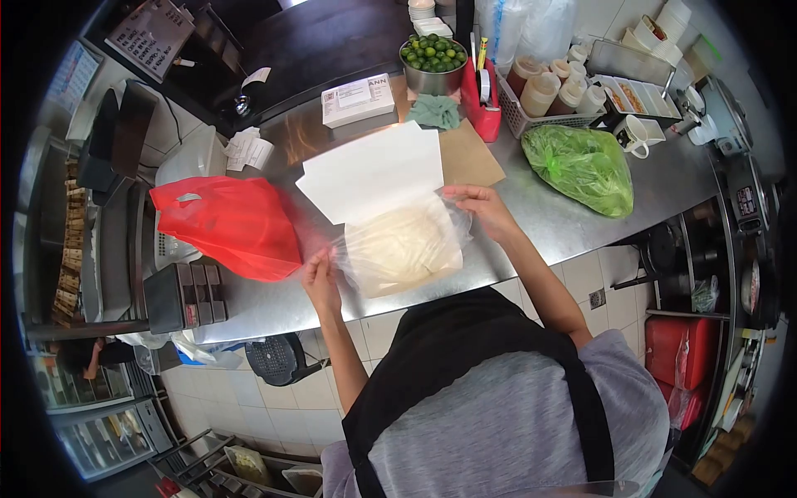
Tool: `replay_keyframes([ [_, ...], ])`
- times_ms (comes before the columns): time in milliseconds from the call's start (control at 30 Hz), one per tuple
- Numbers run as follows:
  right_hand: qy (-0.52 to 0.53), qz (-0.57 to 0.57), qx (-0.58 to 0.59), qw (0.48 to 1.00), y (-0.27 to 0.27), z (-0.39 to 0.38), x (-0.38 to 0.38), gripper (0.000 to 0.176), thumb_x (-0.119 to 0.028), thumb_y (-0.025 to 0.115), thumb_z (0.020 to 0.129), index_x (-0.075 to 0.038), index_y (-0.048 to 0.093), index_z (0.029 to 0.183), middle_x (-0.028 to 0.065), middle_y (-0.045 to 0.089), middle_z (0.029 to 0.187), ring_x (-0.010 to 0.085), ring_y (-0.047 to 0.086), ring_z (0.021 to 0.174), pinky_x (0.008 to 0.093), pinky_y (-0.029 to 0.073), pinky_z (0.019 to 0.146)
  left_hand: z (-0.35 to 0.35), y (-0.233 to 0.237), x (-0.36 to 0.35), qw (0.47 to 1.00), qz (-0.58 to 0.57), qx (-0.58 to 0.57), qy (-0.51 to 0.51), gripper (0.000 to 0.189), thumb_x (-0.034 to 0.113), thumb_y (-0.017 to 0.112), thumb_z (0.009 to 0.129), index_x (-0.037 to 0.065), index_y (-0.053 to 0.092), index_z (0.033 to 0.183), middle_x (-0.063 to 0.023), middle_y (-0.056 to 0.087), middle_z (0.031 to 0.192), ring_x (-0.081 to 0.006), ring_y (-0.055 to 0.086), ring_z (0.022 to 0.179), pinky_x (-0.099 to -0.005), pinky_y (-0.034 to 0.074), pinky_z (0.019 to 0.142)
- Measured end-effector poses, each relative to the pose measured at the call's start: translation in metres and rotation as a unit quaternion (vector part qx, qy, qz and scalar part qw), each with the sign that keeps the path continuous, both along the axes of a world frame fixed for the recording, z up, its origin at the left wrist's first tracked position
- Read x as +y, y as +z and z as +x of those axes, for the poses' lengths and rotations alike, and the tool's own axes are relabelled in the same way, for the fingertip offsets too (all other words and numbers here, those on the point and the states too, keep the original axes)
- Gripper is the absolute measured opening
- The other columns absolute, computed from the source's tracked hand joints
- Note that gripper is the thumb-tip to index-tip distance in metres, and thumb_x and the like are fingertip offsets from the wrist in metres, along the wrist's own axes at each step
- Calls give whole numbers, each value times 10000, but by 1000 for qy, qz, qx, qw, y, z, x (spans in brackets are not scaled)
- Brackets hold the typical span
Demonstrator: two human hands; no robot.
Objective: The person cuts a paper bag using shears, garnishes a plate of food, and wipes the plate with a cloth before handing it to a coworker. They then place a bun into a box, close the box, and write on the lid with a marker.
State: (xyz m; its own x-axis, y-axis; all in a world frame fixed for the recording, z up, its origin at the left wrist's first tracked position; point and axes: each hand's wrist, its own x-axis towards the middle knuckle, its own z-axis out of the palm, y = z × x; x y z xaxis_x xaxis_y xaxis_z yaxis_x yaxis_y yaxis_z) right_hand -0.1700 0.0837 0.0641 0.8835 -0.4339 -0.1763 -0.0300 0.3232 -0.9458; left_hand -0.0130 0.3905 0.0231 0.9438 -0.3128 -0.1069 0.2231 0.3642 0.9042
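Note:
A clear plastic bag (405,246) with pale, flat, folded contents lies at the front of the steel counter, over the lower half of an open white box. The raised white lid (378,170) stands behind it. My left hand (322,284) pinches the left edge of the plastic. At the upper right corner of the bag, my right hand (484,209) grips the plastic between thumb and fingers. What the contents are, I cannot make out. To the left of the box sits a red bag (228,222).
A green bag (579,168) lies on the right of the counter (664,199). Behind stand a bowl of limes (433,58), a red tape dispenser (484,104), a basket of sauce bottles (540,93) and a white mug (633,134). Dark stacked trays (184,296) occupy the front left.

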Motion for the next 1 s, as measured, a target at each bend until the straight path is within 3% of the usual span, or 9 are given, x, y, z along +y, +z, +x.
replay_keyframes([
  [133, -42, 18, 11, 999, 9, -7, 10, 285, -48, 569, 797, -36, 608, 1079, 19, 612, 1048, 71, 530, 886, 210, 394, 776, -24, 31, 9, 979, -167, 114, -2, 320, 53, 466, 884, 20, 477, 1202, -87, 540, 1153, -187, 501, 1051, -285, 380, 890],
  [233, -28, 7, -29, 999, 20, -9, 17, 289, -53, 562, 807, -40, 599, 1093, 12, 593, 1086, 80, 521, 939, 223, 379, 827, -34, 34, 11, 988, -113, 82, -63, 316, 56, 495, 871, 1, 496, 1183, -85, 516, 1187, -170, 458, 1101, -304, 346, 922],
  [333, 22, -58, -66, 996, 2, -8, 13, 303, -36, 550, 809, -45, 589, 1109, 14, 586, 1097, 85, 517, 970, 230, 368, 858, -17, 13, 5, 994, 40, -48, -94, 300, 37, 515, 852, -22, 525, 1145, -85, 538, 1151, -152, 481, 1058, -279, 357, 901],
  [467, 93, -58, 15, 994, 2, -5, 6, 321, 8, 554, 789, -36, 591, 1104, 15, 590, 1071, 79, 520, 948, 223, 375, 842, -4, 26, -7, 999, 12, -30, -37, 265, 4, 550, 819, -26, 578, 1082, -35, 574, 962, -91, 506, 903, -213, 376, 828],
  [633, 44, -85, -11, 995, -2, -4, 7, 325, -3, 622, 738, -26, 617, 1062, -18, 581, 891, 74, 498, 756, 221, 401, 708, -12, 22, -14, 998, 53, -20, -3, 361, -32, 615, 758, -17, 563, 1115, 3, 559, 841, -47, 477, 688, -168, 381, 718],
  [733, 57, -221, 5, 974, 1, -7, 4, 286, -53, 670, 714, -33, 645, 998, -35, 530, 793, 73, 447, 648, 230, 386, 613, -14, 33, -16, 987, 140, -83, 1, 311, -10, 666, 725, -4, 607, 1031, 37, 533, 765, -26, 429, 623, -145, 354, 648],
  [867, 129, -311, -14, 941, 6, -3, -17, 156, -117, 705, 700, -26, 674, 823, -30, 496, 747, 79, 443, 627, 233, 361, 561, 11, 47, 9, 933, 265, -182, -160, 90, 40, 695, 712, 24, 616, 751, 34, 496, 752, -47, 411, 629, -179, 324, 619],
  [967, 121, -361, -137, 914, -9, 11, -30, 157, -164, 712, 701, -17, 657, 713, -14, 502, 709, 84, 452, 630, 240, 350, 548, 24, 54, 10, 888, 308, -251, -230, 216, 117, 695, 727, 27, 549, 595, 3, 475, 745, -86, 423, 702, -226, 311, 635],
  [1000, 132, -314, -67, 938, -19, 17, -32, 143, -161, 709, 704, -28, 655, 700, -7, 511, 728, 96, 468, 672, 235, 358, 583, 28, 52, 8, 892, 301, -232, -246, 226, 135, 689, 735, 24, 548, 599, 2, 475, 742, -86, 422, 717, -226, 311, 642],
])
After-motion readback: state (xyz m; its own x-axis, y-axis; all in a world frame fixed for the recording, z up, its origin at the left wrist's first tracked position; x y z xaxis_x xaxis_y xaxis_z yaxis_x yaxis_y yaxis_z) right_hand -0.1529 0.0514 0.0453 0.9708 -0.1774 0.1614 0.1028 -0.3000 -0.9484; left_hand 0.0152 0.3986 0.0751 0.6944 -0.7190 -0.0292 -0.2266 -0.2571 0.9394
